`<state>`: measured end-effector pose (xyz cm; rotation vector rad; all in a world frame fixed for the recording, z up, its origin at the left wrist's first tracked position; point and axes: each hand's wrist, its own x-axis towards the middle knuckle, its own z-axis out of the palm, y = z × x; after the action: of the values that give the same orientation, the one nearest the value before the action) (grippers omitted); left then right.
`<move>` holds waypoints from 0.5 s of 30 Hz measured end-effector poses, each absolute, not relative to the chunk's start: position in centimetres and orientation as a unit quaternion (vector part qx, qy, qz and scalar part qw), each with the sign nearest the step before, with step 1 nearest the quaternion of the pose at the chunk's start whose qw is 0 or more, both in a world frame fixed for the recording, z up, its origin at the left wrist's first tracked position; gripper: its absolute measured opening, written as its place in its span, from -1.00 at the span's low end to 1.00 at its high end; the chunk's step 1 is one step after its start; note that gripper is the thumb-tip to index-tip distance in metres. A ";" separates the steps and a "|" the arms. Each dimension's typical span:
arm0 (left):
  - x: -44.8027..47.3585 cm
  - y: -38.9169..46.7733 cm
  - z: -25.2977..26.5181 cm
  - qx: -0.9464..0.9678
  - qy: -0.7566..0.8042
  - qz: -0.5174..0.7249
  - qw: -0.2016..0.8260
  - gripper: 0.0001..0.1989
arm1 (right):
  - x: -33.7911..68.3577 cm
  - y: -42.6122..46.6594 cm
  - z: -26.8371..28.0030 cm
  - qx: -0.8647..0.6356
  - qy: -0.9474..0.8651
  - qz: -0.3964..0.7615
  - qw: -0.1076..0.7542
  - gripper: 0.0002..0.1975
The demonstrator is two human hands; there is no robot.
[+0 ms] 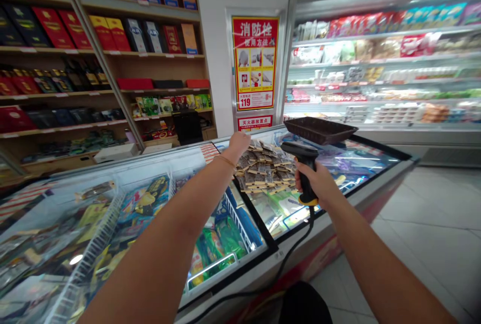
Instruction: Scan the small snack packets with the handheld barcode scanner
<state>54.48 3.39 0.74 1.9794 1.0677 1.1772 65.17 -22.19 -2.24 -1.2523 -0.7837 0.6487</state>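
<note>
My right hand [317, 183] is wrapped round the grip of a black and yellow barcode scanner [307, 176], its cable hanging down toward the floor. The scanner's head points left, over a pile of small flat packets [265, 168] with dark see-through fronts and tan edges. Stretched out to the far left side of that pile is my left hand [238, 144]. Its fingers look curled in, and whatever they may hold is hidden behind the hand. The packets lie on the glass lid of a chest freezer [278, 250].
A dark brown plastic tray [319, 131] rests behind the scanner on the freezer top. To the left, the freezer's wire baskets [90, 244] hold bagged goods. Shelves of boxes [150, 5] stand at the back left, and a lit refrigerated display [376, 83] at the right.
</note>
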 end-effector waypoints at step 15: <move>29.1 3.6 -6.7 0.669 0.664 0.304 0.139 -0.56 | 52.9 -16.8 -4.3 -0.507 -0.418 0.401 0.639 -0.56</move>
<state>29.12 3.64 -6.73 1.9337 1.9192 0.8781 52.86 -16.79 -4.29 -1.1571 -0.9538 0.9143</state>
